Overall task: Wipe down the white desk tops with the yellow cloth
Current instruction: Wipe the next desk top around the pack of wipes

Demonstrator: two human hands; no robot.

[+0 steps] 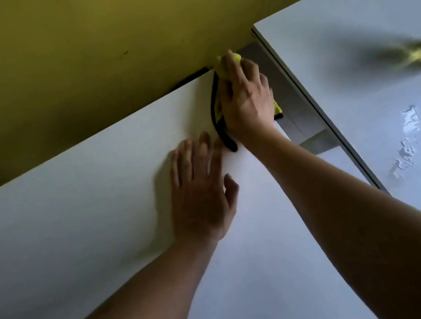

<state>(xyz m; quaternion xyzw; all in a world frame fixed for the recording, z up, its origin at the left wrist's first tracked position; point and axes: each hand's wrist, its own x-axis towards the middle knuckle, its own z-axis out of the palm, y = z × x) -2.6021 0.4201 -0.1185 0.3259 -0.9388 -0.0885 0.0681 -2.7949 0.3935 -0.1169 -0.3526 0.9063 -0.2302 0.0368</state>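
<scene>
wiping far right corner of near desk

the right hand (247, 102) is pressing the yellow cloth (227, 67) onto the far right corner of the near white desk top (74, 225), right by the yellow-green wall (73, 57). fingers are lying fairly straight over the cloth, pushing rather than clenching it; the cloth's black edging (221, 126) is trailing toward the left hand (201, 192). the left hand is resting flat and empty on the same top, fingers extended, likely bracing. the second desk top (353, 49) is sitting across a narrow gap, showing wet-looking streaks on its near part, so it is probably done already. how much of the near top is wiped is not telling from here; most looks dry.
</scene>
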